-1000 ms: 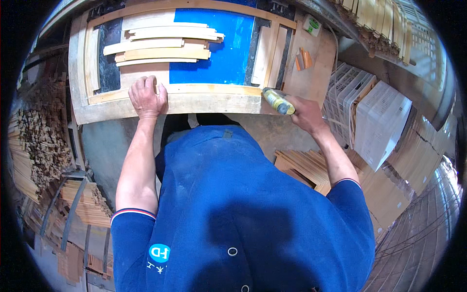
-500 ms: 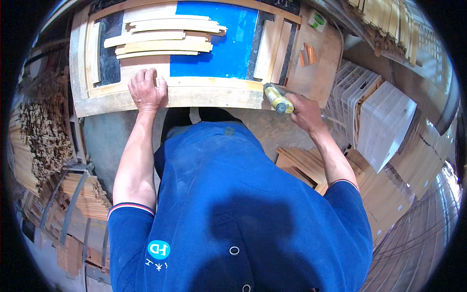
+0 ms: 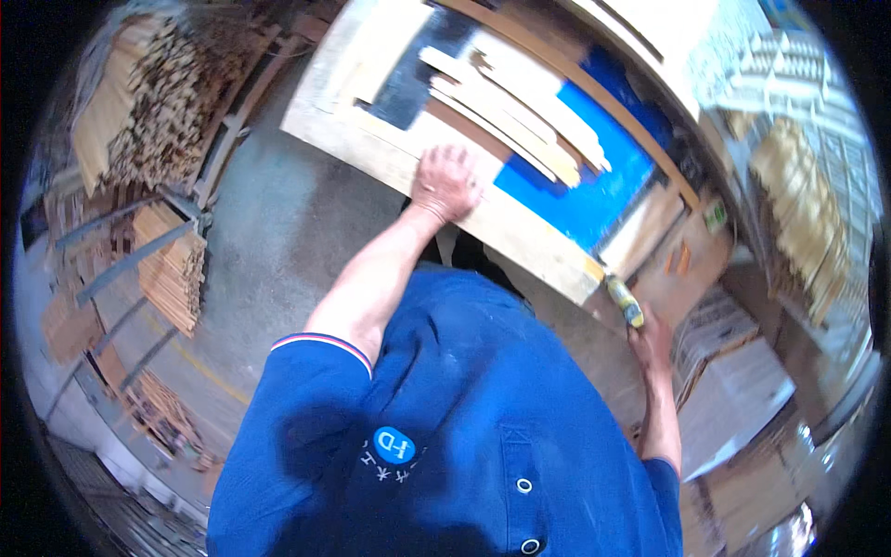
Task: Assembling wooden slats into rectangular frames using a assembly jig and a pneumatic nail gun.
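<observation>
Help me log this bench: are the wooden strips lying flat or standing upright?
Lying flat: the wooden strips stretch lengthwise along the bench, partly over its blue panel.

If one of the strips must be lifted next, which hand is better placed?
Probably the left hand: it rests nearer the strips and looks empty, while the right hand holds the tool.

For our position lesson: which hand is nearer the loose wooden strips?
Left. The left hand rests just short of the wooden strips; the right hand, gripping a tool, is farther, to their right.
</observation>
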Demonstrator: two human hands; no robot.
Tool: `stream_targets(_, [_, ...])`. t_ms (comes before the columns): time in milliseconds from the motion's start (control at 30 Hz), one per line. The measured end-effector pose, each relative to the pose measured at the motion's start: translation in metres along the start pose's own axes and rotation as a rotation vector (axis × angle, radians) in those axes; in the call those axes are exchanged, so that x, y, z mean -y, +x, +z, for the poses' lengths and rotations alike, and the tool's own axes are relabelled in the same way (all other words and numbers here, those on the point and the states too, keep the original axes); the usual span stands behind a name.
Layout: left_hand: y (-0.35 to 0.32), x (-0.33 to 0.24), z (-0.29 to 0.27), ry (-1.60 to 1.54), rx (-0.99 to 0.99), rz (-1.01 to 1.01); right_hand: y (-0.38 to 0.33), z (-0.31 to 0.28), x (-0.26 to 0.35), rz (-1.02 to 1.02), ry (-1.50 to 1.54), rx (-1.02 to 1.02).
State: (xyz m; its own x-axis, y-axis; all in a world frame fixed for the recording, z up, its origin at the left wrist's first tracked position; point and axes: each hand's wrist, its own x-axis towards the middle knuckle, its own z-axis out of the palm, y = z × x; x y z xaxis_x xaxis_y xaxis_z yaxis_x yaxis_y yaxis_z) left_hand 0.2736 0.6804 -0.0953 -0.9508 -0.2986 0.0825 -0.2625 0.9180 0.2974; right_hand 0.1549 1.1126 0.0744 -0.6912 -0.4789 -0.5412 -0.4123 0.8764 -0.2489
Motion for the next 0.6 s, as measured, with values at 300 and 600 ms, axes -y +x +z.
stream_targets(300, [0.004, 0.048, -0.045, -0.356, -0.07, 0.161, 0.181, -0.093, 0.214, 0.008, 0.293, 0.18])
stream_targets(600, [0.022, 0.098, -0.054, -0.301, -0.132, 0.114, 0.404, -0.101, 0.407, -0.304, 0.184, 0.001])
